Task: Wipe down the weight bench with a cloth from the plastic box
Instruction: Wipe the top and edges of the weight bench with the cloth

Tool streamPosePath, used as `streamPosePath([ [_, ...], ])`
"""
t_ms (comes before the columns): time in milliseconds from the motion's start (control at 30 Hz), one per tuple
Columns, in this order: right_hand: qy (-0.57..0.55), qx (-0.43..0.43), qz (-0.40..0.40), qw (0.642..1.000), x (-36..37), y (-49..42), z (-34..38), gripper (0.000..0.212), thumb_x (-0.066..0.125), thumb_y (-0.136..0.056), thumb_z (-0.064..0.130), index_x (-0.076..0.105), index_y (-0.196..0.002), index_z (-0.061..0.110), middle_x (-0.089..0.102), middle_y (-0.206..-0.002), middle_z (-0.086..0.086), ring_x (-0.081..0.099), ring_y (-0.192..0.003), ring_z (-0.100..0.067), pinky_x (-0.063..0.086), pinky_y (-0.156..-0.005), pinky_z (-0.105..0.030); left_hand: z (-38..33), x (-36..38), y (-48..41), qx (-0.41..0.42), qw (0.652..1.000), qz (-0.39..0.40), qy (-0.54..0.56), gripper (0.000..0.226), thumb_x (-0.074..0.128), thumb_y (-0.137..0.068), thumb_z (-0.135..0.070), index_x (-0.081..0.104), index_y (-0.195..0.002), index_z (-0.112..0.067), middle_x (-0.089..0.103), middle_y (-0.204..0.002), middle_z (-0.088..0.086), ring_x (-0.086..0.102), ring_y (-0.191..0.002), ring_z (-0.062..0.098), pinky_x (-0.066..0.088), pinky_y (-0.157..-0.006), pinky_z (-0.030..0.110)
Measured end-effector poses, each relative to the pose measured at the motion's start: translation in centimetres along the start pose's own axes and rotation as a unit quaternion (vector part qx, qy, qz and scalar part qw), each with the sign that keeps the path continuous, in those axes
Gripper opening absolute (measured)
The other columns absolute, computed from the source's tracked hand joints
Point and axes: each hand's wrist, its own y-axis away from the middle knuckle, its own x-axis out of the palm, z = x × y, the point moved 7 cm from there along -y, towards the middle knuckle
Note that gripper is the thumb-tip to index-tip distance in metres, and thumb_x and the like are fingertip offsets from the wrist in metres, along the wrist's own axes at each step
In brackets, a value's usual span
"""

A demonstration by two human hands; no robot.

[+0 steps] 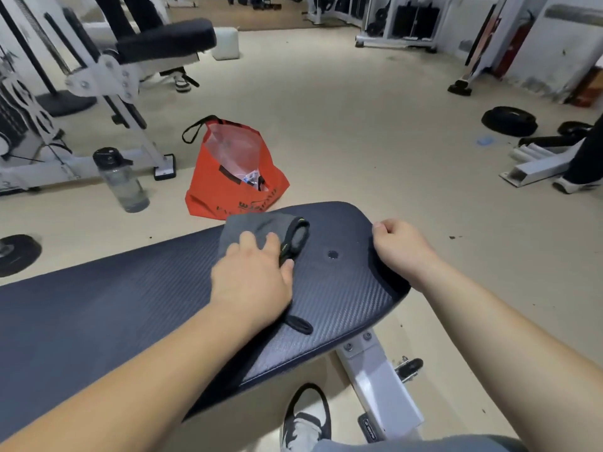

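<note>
The weight bench point(98, 308) has a dark blue textured pad that runs from the lower left to a rounded end at the centre right. A grey cloth point(257, 228) with a dark hem and a yellow tag lies on the pad near that end. My left hand point(253, 278) lies flat on the cloth and presses it onto the pad. A dark loop of the cloth sticks out below the hand. My right hand point(399, 246) grips the right edge of the pad's rounded end. No plastic box can be made out.
An orange bag point(225, 184) with clear plastic inside stands on the floor beyond the bench. A dark water bottle point(122, 181) stands to its left, beside a white machine frame point(107, 76). Weight plates point(509, 120) lie at the right, another point(16, 252) at the left. My shoe point(306, 415) is under the bench.
</note>
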Motion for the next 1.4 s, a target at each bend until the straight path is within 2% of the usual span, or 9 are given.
streamPosePath([
  [133,-0.069,0.024,-0.017,0.997,-0.4,0.0,-1.1,0.043,0.036,-0.107,0.033,0.045,-0.07,0.014,0.047,-0.069,0.0,0.045,-0.068,-0.022,0.033,-0.06,-0.031,-4.4,0.1,3.6,0.11,0.994,0.0,-0.015,0.05,0.036,-0.097,-0.054,0.036,-0.141,-0.029,0.048,-0.116,0.005,0.059,-0.105,0.03,0.051,-0.075,0.041],
  [300,-0.095,0.025,-0.027,0.995,-0.5,-0.2,-1.3,0.043,0.033,-0.108,0.039,0.041,-0.072,0.016,0.045,-0.071,-0.002,0.04,-0.065,-0.023,0.029,-0.058,-0.031,-1.9,0.8,-3.9,-0.056,0.998,0.018,0.008,0.049,0.042,-0.099,-0.045,0.047,-0.135,-0.011,0.051,-0.125,0.017,0.06,-0.111,0.041,0.049,-0.083,0.045],
  [367,-0.128,0.04,-0.026,0.991,-0.3,-0.5,-1.4,0.055,0.03,-0.107,0.044,0.055,-0.078,0.006,0.056,-0.081,-0.006,0.048,-0.071,-0.025,0.034,-0.063,-0.031,-4.4,1.1,-4.8,-0.062,0.997,0.022,0.028,0.054,0.042,-0.1,-0.045,0.044,-0.138,-0.006,0.048,-0.131,0.019,0.058,-0.116,0.042,0.048,-0.088,0.045],
  [533,-0.177,0.067,-0.071,0.979,-0.9,-1.4,-1.9,0.063,0.024,-0.108,0.048,0.067,-0.101,0.002,0.065,-0.111,-0.017,0.059,-0.109,-0.033,0.043,-0.094,-0.037,-11.7,1.9,-3.2,0.218,0.975,0.028,0.027,0.052,0.04,-0.097,-0.05,0.04,-0.145,-0.029,0.051,-0.123,0.012,0.059,-0.113,0.039,0.05,-0.086,0.046],
  [700,-0.201,0.051,-0.104,0.973,-1.2,-1.5,-2.3,0.053,0.025,-0.103,0.052,0.061,-0.095,0.015,0.067,-0.109,-0.013,0.062,-0.115,-0.037,0.047,-0.104,-0.046,-9.9,2.5,-7.9,0.068,0.997,0.034,-0.01,0.055,0.041,-0.098,-0.047,0.037,-0.15,-0.029,0.046,-0.133,0.013,0.054,-0.12,0.037,0.048,-0.087,0.046],
  [767,-0.198,0.048,-0.099,0.974,-1.6,-1.4,-2.2,0.055,0.024,-0.105,0.05,0.061,-0.082,0.016,0.068,-0.098,-0.011,0.063,-0.106,-0.036,0.048,-0.102,-0.046,-12.1,2.3,-5.6,0.109,0.994,0.028,-0.004,0.057,0.043,-0.098,-0.048,0.034,-0.15,-0.028,0.045,-0.13,0.011,0.053,-0.118,0.035,0.047,-0.082,0.043],
  [967,-0.092,0.014,-0.077,0.993,-2.8,-0.9,-1.0,0.077,0.018,-0.094,0.065,0.072,-0.092,0.01,0.076,-0.1,-0.007,0.065,-0.103,-0.035,0.051,-0.099,-0.05,-11.1,1.2,0.9,0.383,0.917,0.057,0.092,0.05,0.042,-0.092,-0.053,0.045,-0.141,-0.048,0.053,-0.107,-0.005,0.059,-0.103,0.021,0.051,-0.079,0.036],
  [1167,-0.041,-0.047,-0.049,0.997,-2.1,0.1,0.4,0.057,0.027,-0.107,0.05,0.04,-0.064,0.014,0.05,-0.064,-0.001,0.051,-0.069,-0.027,0.04,-0.065,-0.036,-6.2,1.9,-5.5,0.061,0.998,-0.004,0.028,0.05,0.045,-0.095,-0.051,0.045,-0.144,-0.039,0.051,-0.12,0.008,0.054,-0.116,0.034,0.048,-0.09,0.044],
  [1400,-0.021,-0.083,-0.052,0.995,-2.1,0.5,1.9,0.058,0.029,-0.108,0.048,0.034,-0.06,0.016,0.041,-0.058,0.0,0.039,-0.06,-0.022,0.03,-0.058,-0.037,-10.0,0.9,4.2,0.327,0.942,0.046,0.058,0.059,0.047,-0.089,-0.06,0.036,-0.146,-0.051,0.05,-0.112,-0.005,0.054,-0.103,0.022,0.046,-0.084,0.038],
])
